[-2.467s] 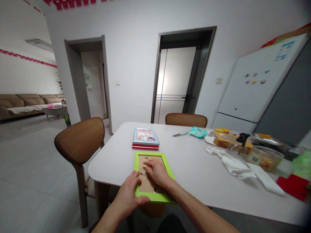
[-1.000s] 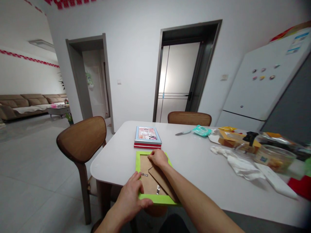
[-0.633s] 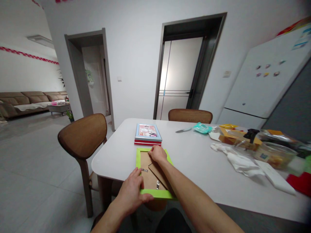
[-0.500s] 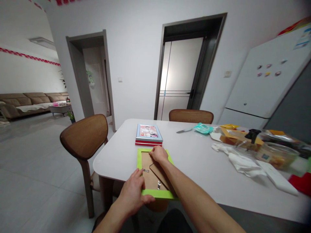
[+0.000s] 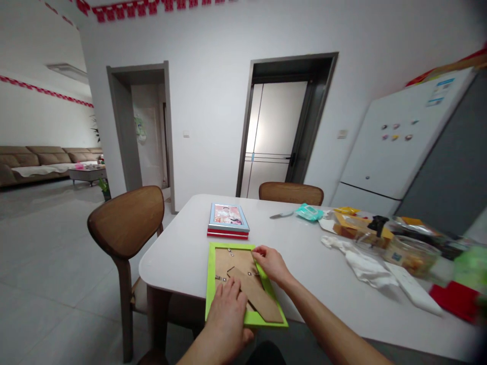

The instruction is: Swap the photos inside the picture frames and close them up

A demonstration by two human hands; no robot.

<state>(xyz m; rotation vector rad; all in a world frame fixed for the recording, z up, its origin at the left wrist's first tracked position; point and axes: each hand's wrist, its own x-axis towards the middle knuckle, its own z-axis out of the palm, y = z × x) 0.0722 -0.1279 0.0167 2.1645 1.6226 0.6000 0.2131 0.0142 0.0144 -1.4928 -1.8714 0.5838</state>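
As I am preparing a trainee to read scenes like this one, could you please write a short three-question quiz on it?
1. Multiple choice: what lies on top of the stack?
A) the knife
B) the blue frame
C) the teal pack

2. True or false: the green frame lies with its back down on the table.

3. Short answer: which hand has its fingers at the green frame's far right corner?

Key:
1. B
2. False; its back faces up, with the stand showing.
3. The right hand.
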